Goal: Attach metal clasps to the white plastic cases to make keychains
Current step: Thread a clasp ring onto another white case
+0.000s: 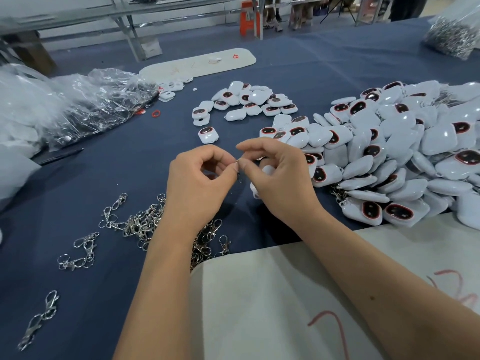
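hands: our left hand (pixel 200 175) and right hand (pixel 278 178) are bare | forearms: unsleeved | rings, watch: we see none

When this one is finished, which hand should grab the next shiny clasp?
Probably the left hand. The loose metal clasps lie on the blue cloth just beneath and left of it, while the right hand sits beside the big pile of white cases.
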Demonstrator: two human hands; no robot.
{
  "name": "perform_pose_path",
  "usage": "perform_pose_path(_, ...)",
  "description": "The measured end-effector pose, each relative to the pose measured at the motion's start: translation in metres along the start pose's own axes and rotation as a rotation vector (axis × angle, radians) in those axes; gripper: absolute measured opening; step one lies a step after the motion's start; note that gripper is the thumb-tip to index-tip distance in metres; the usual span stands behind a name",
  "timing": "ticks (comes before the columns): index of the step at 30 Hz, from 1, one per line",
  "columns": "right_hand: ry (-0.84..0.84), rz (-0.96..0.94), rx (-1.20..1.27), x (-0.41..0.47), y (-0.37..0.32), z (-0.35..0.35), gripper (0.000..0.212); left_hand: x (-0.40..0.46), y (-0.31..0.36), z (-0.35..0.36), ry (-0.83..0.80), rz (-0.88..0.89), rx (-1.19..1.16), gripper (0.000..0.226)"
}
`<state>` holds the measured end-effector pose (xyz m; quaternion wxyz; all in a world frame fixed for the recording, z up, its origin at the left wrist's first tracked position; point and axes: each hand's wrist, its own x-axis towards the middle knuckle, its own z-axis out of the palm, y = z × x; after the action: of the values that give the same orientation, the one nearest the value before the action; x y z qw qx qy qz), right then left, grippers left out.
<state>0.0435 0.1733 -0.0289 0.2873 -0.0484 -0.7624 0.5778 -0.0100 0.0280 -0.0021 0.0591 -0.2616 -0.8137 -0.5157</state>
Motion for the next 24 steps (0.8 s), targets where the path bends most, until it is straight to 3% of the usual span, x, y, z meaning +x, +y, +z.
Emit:
perform_pose_path(3, -0.087, 0.081, 0.072, 0.0034, 0.0029, -0.001, 0.013, 0.0005, 0.0007, 0.0001, 0.015, 0.002, -0.028, 0.013)
perform_pose_path(9, -0.118, 0.066, 0.148, 0.0078, 0.0054, -0.0041, 0.016, 0.0026, -0.0026, 0.0, -0.015, -0.033, -0.124, 0.015)
perform_pose_path(24, -0.157, 0.063, 0.069, 0.0056, 0.0043, -0.0064, 0.011, 0.0032, -0.0067, -0.0035, -0.098, -0.061, -0.148, 0.019)
